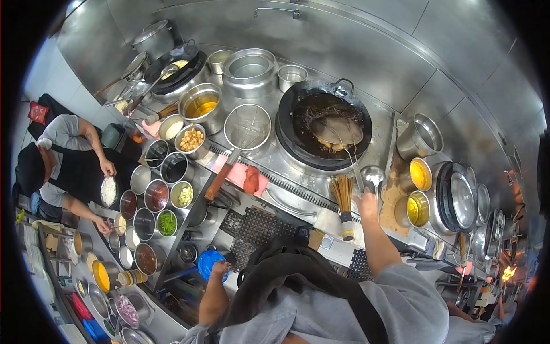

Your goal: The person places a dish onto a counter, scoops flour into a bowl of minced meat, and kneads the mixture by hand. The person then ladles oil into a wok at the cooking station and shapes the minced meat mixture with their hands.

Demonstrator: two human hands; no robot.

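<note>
My right hand (366, 206) is closed round the handle of a wire skimmer (342, 131), whose mesh head rests in the dark oil of a black wok (283, 127). Golden pieces of food (327, 144) show at the lower edge of the mesh. Just beside that hand lies a steel ladle (373, 174), and a bamboo wok brush (342, 200) is to its left. Low on my left side, my left hand (218, 268) grips the edge of a round blue plastic container (209, 264). The container's inside is hard to make out.
A round strainer (247, 127) with a wooden handle sits left of the wok. Several steel pots of sauces and chopped food, including green scallions (167, 223), fill the left counter. Another person (74, 137) works there holding a white dish. Yellow-filled pots (418, 208) stand at right.
</note>
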